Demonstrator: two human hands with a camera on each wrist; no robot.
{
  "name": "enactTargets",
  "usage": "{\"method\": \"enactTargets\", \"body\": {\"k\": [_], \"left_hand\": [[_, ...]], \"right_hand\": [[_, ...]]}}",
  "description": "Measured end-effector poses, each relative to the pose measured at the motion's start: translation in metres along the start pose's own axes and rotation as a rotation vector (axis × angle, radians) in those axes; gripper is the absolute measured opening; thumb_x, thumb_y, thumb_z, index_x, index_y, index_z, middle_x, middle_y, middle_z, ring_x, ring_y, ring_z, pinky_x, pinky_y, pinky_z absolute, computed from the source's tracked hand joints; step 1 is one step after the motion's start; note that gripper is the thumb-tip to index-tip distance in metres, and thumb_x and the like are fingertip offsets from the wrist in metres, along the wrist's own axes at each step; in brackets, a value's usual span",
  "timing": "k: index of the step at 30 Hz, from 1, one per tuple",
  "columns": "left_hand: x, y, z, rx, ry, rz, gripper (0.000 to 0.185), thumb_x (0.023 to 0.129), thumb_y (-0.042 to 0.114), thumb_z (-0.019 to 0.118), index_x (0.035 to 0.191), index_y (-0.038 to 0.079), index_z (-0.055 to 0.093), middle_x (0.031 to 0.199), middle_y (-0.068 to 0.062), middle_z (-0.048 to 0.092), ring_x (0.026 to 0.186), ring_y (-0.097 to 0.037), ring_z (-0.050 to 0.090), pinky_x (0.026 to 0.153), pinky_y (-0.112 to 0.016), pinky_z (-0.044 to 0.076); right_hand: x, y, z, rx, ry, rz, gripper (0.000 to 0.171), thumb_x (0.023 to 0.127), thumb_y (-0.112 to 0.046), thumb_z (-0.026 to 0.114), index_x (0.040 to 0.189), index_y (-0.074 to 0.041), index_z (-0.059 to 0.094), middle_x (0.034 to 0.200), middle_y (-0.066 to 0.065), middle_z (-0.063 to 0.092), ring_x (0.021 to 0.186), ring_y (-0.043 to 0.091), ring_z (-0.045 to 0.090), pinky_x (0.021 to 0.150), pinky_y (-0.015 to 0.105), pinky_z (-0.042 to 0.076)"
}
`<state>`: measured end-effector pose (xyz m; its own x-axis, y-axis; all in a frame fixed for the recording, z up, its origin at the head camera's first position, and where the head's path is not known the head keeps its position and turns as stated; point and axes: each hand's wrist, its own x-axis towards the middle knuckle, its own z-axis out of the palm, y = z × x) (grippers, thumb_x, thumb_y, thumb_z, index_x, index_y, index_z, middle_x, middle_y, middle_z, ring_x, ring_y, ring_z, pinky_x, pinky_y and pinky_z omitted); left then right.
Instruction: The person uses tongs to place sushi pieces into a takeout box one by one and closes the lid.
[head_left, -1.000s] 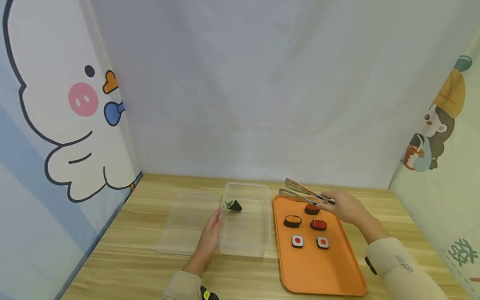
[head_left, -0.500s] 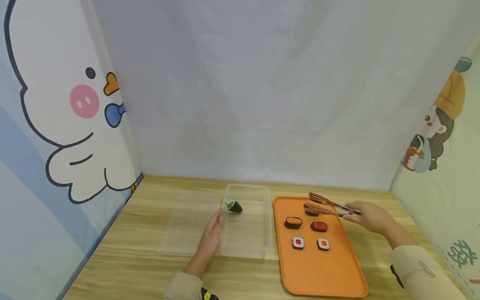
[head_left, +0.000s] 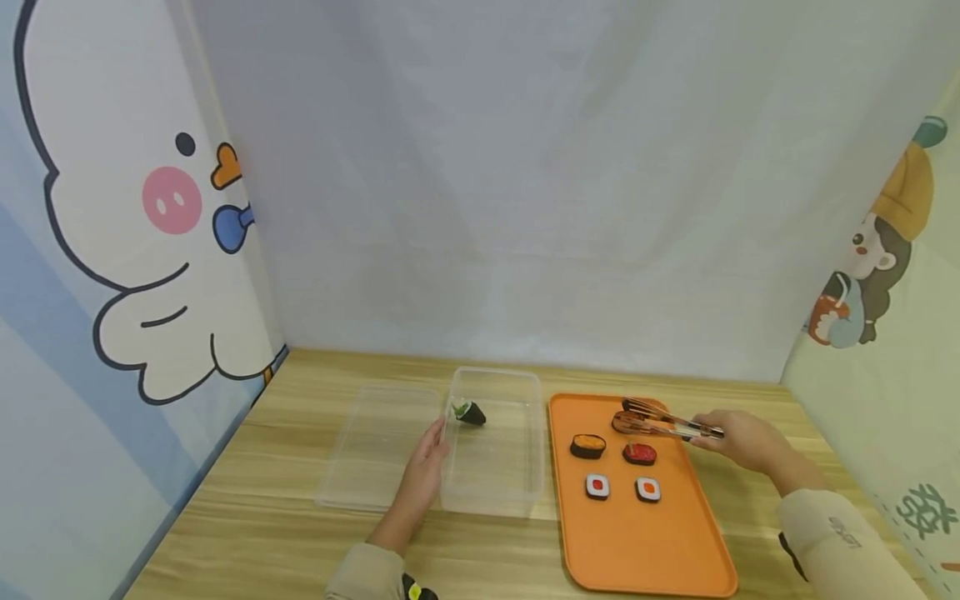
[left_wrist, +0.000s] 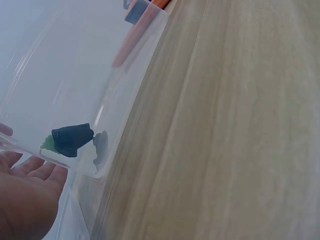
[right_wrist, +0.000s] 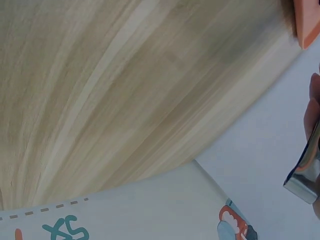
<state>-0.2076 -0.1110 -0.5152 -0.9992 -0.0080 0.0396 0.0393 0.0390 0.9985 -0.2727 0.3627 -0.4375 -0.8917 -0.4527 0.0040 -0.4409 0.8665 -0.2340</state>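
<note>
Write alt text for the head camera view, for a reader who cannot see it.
A person's right hand holds metal tongs over toy sushi at the far end of an orange tray, where four more pieces lie. The left hand rests against a clear plastic box holding one dark sushi cone, on a wooden table.

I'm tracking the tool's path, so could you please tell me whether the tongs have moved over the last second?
Yes. The tongs, held by the right hand, moved right and down from the orange tray's far-left corner toward its far-right sushi.
</note>
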Motion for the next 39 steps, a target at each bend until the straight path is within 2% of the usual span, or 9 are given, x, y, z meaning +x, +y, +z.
{"method": "enactTargets", "body": {"k": [12, 20, 21, 24, 29, 39], "left_hand": [[0.001, -0.001, 0.003, -0.023, 0.000, -0.005, 0.050, 0.105, 0.012, 0.036, 0.150, -0.005, 0.025, 0.153, -0.028, 0.022, 0.140, -0.044, 0.021, 0.114, -0.055, 0.016], [0.003, -0.002, 0.005, -0.004, 0.000, 0.005, 0.050, 0.105, 0.013, 0.036, 0.150, -0.005, 0.025, 0.153, -0.029, 0.022, 0.140, -0.044, 0.021, 0.114, -0.055, 0.016], [0.003, -0.003, 0.005, -0.007, 0.001, 0.002, 0.050, 0.105, 0.013, 0.036, 0.151, -0.005, 0.025, 0.153, -0.029, 0.022, 0.140, -0.044, 0.021, 0.114, -0.055, 0.016], [0.004, -0.003, 0.006, -0.008, 0.006, 0.004, 0.050, 0.105, 0.013, 0.036, 0.150, -0.005, 0.025, 0.153, -0.029, 0.022, 0.140, -0.044, 0.020, 0.114, -0.055, 0.016], [0.004, -0.002, 0.006, -0.018, 0.012, -0.010, 0.049, 0.105, 0.012, 0.036, 0.151, -0.004, 0.025, 0.154, -0.028, 0.021, 0.141, -0.043, 0.019, 0.114, -0.054, 0.015], [0.002, 0.000, 0.006, -0.019, 0.008, -0.011, 0.050, 0.105, 0.012, 0.036, 0.151, -0.003, 0.025, 0.155, -0.027, 0.020, 0.141, -0.043, 0.018, 0.114, -0.054, 0.015]], "right_hand": [[0.002, 0.004, 0.006, 0.024, -0.012, -0.003, 0.048, 0.093, -0.032, 0.066, 0.117, 0.009, 0.065, 0.110, 0.026, 0.066, 0.102, 0.045, 0.060, 0.082, 0.059, 0.049], [0.007, 0.000, 0.004, 0.041, 0.025, -0.030, 0.045, 0.093, -0.030, 0.067, 0.117, 0.008, 0.066, 0.110, 0.025, 0.066, 0.101, 0.044, 0.061, 0.083, 0.058, 0.050], [0.009, -0.001, 0.003, 0.047, 0.027, -0.034, 0.045, 0.093, -0.029, 0.066, 0.117, 0.009, 0.065, 0.111, 0.026, 0.066, 0.097, 0.042, 0.063, 0.082, 0.058, 0.051], [0.013, -0.006, -0.002, 0.041, 0.043, -0.052, 0.044, 0.094, -0.028, 0.066, 0.118, 0.009, 0.065, 0.112, 0.026, 0.065, 0.097, 0.042, 0.063, 0.082, 0.057, 0.051], [0.019, -0.016, -0.009, 0.028, 0.054, -0.058, 0.045, 0.094, -0.029, 0.065, 0.120, 0.008, 0.065, 0.115, 0.025, 0.065, 0.106, 0.045, 0.059, 0.086, 0.059, 0.049], [0.031, -0.039, -0.017, 0.041, 0.064, -0.089, 0.047, 0.095, -0.030, 0.064, 0.123, 0.008, 0.063, 0.118, 0.025, 0.064, 0.110, 0.045, 0.057, 0.089, 0.059, 0.048]]}}
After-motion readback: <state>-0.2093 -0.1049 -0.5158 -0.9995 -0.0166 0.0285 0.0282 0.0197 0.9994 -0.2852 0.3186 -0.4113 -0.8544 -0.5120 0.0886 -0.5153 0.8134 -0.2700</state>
